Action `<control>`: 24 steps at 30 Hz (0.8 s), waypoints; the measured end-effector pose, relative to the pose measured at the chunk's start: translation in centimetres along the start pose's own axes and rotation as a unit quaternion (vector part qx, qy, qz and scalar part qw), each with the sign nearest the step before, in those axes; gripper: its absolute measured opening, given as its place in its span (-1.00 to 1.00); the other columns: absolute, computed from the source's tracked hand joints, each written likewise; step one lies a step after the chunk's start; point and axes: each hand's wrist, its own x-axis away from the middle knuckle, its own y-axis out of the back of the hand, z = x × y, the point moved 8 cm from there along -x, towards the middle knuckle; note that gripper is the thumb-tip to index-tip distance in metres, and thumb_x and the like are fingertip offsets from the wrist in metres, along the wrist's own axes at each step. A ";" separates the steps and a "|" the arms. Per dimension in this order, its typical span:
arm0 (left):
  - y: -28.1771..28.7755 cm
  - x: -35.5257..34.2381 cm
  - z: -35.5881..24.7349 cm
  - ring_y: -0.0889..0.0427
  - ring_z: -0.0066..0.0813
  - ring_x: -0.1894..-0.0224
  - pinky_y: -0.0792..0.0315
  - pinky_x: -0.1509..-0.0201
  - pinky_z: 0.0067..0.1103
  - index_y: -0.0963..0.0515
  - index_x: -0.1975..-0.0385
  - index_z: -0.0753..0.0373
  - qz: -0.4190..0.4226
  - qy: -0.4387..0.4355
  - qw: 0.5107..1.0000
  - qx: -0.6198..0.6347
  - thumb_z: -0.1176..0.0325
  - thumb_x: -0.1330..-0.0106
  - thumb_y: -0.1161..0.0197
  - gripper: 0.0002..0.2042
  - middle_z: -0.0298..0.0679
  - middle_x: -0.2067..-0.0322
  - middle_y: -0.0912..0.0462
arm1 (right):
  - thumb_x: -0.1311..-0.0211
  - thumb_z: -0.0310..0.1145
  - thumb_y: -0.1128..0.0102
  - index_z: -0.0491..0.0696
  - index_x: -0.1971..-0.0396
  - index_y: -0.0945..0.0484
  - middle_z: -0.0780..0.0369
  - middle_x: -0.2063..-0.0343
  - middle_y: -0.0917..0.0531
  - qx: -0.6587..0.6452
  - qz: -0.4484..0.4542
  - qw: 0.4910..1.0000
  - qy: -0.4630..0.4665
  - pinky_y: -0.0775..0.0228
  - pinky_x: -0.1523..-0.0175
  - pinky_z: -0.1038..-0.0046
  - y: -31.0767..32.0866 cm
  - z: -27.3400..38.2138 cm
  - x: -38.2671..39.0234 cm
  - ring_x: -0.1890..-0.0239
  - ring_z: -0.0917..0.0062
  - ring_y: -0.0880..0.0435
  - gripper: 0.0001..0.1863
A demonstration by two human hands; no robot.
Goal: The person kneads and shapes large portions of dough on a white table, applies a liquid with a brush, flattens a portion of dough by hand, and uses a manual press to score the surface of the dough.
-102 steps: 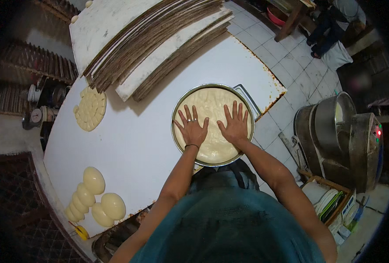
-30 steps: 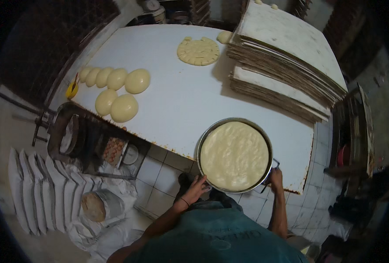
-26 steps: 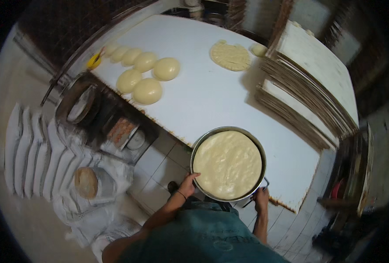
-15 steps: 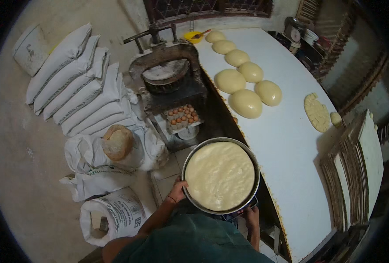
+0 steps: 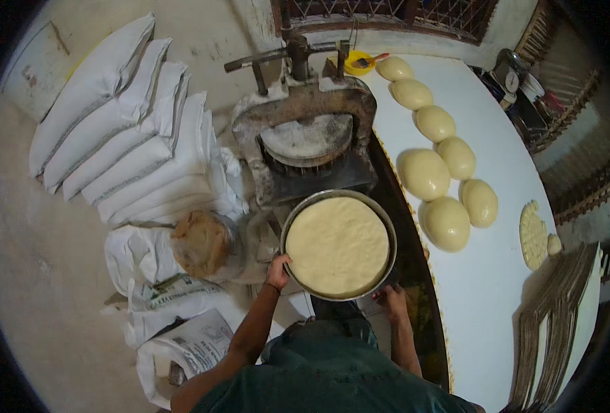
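A round metal pan [image 5: 392,242], filled with pale dough [image 5: 337,246] pressed flat to its wall, is held level in front of my body. My left hand [image 5: 277,271] is closed on the pan's left rim, thumb on top and the other fingers hidden below. At the lower right of the pan, my right hand [image 5: 390,301] is curled against its edge; its fingertips are partly hidden. Just beyond the pan stands a floury iron dough press [image 5: 305,131] with a round plate and a top handle.
On the right, a white table [image 5: 477,303] carries several smooth dough balls [image 5: 448,224], a flattened dough piece [image 5: 532,234] and stacked boards [image 5: 559,330]. White sacks [image 5: 146,165] are piled on the left. A yellow bowl [image 5: 360,63] sits at the table's far end.
I have come nearer the press, carrying the pan of dough forward. The egg tray below the press is now hidden behind the pan. My right hand shows more at the pan's edge.
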 end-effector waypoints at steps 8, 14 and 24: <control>0.3 -9.1 1.0 -0.51 -0.33 0.28 -0.42 0.14 -0.44 -0.50 0.26 0.32 -0.089 0.092 0.989 0.072 0.41 -0.16 -0.11 -0.81 -0.24 0.28 -0.54 | -0.19 -0.31 0.01 -0.25 0.09 -0.34 0.09 0.48 -0.60 0.088 0.004 0.994 -0.063 -0.51 0.33 0.33 -3.2 5.2 -3.7 0.41 0.39 -0.62 -0.63; -1.8 -11.6 -11.0 -0.44 -0.29 -0.02 -0.31 -0.10 -0.42 -0.42 -0.03 0.34 -0.136 0.065 0.937 -0.316 0.30 -0.26 -0.11 -0.63 -0.15 0.00 -0.47 | -0.27 -0.34 0.01 -0.17 0.04 -0.33 0.05 0.22 -0.53 -0.016 0.037 0.984 -0.174 -0.58 0.27 0.32 -7.8 1.8 -11.0 0.30 0.27 -0.61 -0.68; -10.2 -5.5 -41.9 -0.28 -0.21 -0.21 -0.11 -0.28 -0.42 -0.34 -0.10 0.31 -0.162 -0.337 0.731 -0.571 0.46 -0.22 -0.15 -0.58 -0.06 -0.11 -0.37 | -0.17 -0.34 -0.06 -0.19 0.26 -0.37 0.14 0.26 -0.50 -0.162 0.136 0.970 -0.121 -0.30 -0.17 0.11 -22.8 4.6 -21.8 0.04 0.26 -0.45 -0.76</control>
